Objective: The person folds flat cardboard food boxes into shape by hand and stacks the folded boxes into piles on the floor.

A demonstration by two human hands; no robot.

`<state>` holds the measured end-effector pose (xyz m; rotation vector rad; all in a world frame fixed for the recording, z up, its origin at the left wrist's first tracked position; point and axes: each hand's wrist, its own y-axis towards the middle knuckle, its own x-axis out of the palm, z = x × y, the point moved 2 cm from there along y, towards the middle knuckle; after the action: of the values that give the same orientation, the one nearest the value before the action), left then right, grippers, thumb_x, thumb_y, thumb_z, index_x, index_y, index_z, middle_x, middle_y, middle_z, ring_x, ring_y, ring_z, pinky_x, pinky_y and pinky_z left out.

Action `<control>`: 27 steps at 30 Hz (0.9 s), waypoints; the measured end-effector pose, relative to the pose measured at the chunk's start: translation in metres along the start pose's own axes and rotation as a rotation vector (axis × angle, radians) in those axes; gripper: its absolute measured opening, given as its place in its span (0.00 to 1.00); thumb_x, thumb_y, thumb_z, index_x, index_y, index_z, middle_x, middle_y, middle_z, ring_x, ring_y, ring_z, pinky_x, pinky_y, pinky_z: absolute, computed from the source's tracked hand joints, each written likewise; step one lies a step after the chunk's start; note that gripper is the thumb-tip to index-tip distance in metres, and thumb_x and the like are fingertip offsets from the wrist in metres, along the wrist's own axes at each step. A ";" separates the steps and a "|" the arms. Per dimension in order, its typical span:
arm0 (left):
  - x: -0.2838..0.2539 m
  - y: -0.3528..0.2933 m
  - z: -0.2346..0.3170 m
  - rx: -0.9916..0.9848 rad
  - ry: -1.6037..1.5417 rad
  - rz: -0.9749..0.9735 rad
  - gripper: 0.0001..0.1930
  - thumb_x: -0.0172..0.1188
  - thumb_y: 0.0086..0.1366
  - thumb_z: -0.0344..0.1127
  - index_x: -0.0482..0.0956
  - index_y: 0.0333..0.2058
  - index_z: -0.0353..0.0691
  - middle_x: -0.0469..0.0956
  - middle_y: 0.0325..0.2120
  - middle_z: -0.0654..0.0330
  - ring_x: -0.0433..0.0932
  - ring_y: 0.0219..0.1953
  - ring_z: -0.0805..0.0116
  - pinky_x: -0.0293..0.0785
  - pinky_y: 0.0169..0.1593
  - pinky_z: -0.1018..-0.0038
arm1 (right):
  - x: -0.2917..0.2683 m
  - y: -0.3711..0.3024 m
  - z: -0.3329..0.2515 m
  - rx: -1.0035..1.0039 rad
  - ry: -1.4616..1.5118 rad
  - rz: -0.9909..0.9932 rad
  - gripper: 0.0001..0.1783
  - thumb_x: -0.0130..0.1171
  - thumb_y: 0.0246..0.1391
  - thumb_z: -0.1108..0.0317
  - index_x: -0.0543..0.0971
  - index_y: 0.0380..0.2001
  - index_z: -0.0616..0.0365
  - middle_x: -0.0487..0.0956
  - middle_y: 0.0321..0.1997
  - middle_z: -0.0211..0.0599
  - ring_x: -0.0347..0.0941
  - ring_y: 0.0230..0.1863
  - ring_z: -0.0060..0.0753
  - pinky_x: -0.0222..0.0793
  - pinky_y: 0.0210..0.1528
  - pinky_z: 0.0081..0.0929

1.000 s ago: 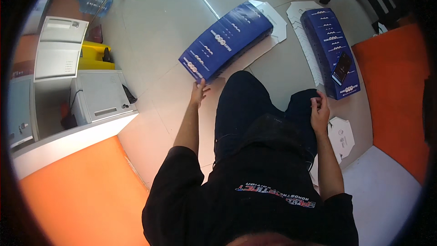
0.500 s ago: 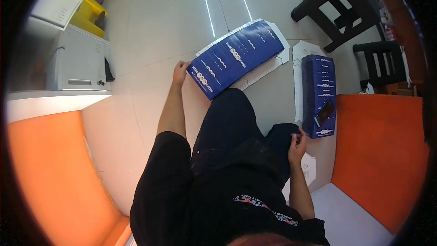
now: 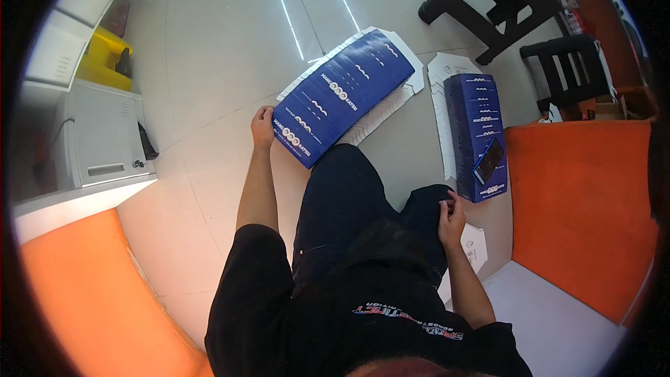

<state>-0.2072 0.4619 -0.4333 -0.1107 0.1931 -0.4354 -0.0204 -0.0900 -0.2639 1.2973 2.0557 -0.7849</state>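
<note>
A long stack of nested blue-and-white cardboard food boxes (image 3: 342,94) lies slanted on the floor in front of my knees. My left hand (image 3: 262,128) is closed at the near left end of that stack, its fingertips at the corner. Beside my right knee, my right hand (image 3: 452,220) holds nothing, its fingers loosely bent and apart. A second stack of blue boxes (image 3: 476,122) stands just beyond it, running away from me along the right. On top of this second stack rests a dark phone (image 3: 489,161) with a blue edge.
Black plastic stools (image 3: 499,3) stand at the far right. Orange seat panels (image 3: 579,195) flank me on both sides. At the left is a grey metal locker (image 3: 105,132), with a yellow object (image 3: 105,59) behind it. A flat white card piece (image 3: 474,248) lies beside my right forearm.
The view has turned slightly, shifting the whole scene a little leftward. My left hand stays at the end of the stack, and my right hand remains by my knee.
</note>
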 end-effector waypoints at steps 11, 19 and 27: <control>-0.012 0.016 -0.022 0.197 0.474 -0.155 0.23 0.44 0.77 0.47 0.82 0.47 0.33 0.83 0.41 0.51 0.79 0.46 0.62 0.73 0.55 0.66 | -0.011 -0.005 0.006 0.017 0.070 0.052 0.20 0.58 0.66 0.65 0.75 0.59 0.54 0.83 0.38 0.42 0.81 0.35 0.38 0.75 0.43 0.35; 0.004 -0.014 0.034 0.403 0.793 0.118 0.20 0.51 0.76 0.43 0.79 0.50 0.29 0.79 0.45 0.45 0.77 0.52 0.58 0.71 0.58 0.65 | -0.024 -0.008 0.054 0.168 0.603 0.158 0.18 0.56 0.69 0.62 0.75 0.58 0.56 0.83 0.41 0.35 0.78 0.38 0.25 0.75 0.41 0.27; 0.168 -0.242 0.312 0.305 -0.033 -0.902 0.17 0.44 0.80 0.35 0.72 0.58 0.33 0.79 0.53 0.46 0.78 0.58 0.53 0.70 0.65 0.53 | -0.038 -0.121 0.253 0.753 -0.081 0.384 0.31 0.65 0.60 0.53 0.73 0.61 0.56 0.77 0.57 0.56 0.76 0.58 0.48 0.71 0.60 0.42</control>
<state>-0.0913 0.1923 -0.1203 0.1053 0.0305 -1.3539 -0.0775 -0.3412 -0.3820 1.9328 1.3991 -1.4618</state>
